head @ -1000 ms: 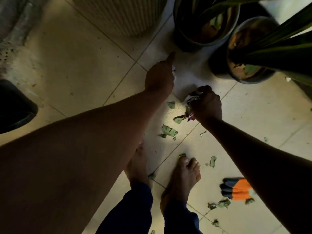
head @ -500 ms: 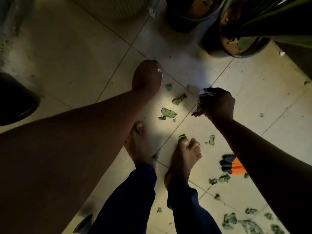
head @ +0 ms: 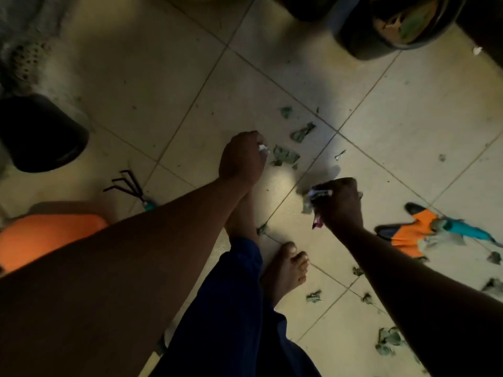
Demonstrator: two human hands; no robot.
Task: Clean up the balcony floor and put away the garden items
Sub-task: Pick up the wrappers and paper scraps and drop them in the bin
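Torn green leaf scraps [head: 285,155] lie scattered over the pale tiled floor [head: 168,83]. My left hand [head: 241,157] hovers low over the floor with fingers curled round a small white scrap [head: 263,149], right beside the leaf scraps. My right hand [head: 340,204] grips a bunch of collected litter [head: 317,202], white, green and purple bits poking out of the fist. An orange and dark garden glove [head: 408,235] lies on the floor to the right of that hand, with a teal-handled tool [head: 471,232] partly on it.
A black hand rake [head: 128,186] with a teal handle lies at left beside an orange object [head: 46,238]. A dark pot [head: 40,134] stands at far left, another dark plant pot [head: 392,25] at top right. My bare feet [head: 285,270] stand mid-floor. More leaf scraps [head: 386,341] lie at lower right.
The view has tilted down and back, bringing the rake, orange object and teal tool into sight. My left hand drew back from the pots holding a white scrap; my right keeps its litter.
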